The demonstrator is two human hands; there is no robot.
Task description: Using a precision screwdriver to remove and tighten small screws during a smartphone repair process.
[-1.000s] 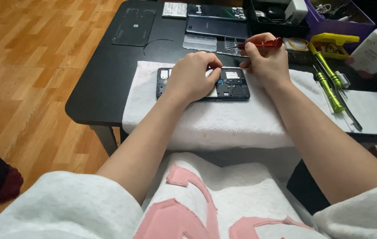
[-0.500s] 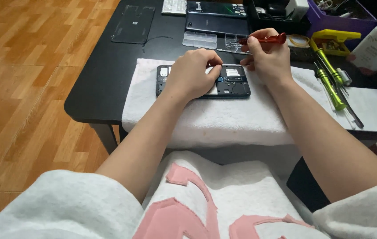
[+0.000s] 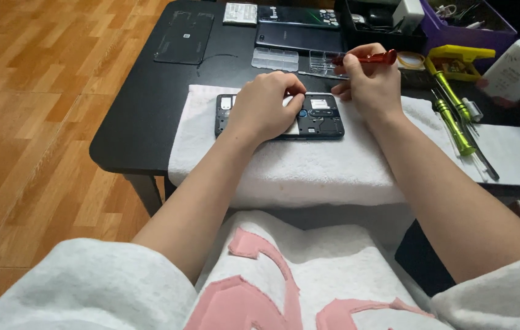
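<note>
a matte black table [image 3: 144, 122] stands over a warm wood-plank floor [image 3: 40, 110], and a white terry towel [image 3: 333, 171] with a soft looped nap drapes over its near edge. on the towel lies an opened phone [image 3: 327, 119], a flat dark rectangle with its back off and small metal parts showing inside. the left hand [image 3: 264, 110] rests flat over the phone's middle, fingers curled and pressed down on it, covering most of it. the right hand [image 3: 370, 85] sits just beyond the phone's right end, fingers pinched around a slim red-handled screwdriver [image 3: 367, 58] held nearly level. to the right on the towel lie green metal screwdrivers [image 3: 452, 119]. farther back are a black back cover [image 3: 183, 36] and clear plastic trays [image 3: 275, 59].
</note>
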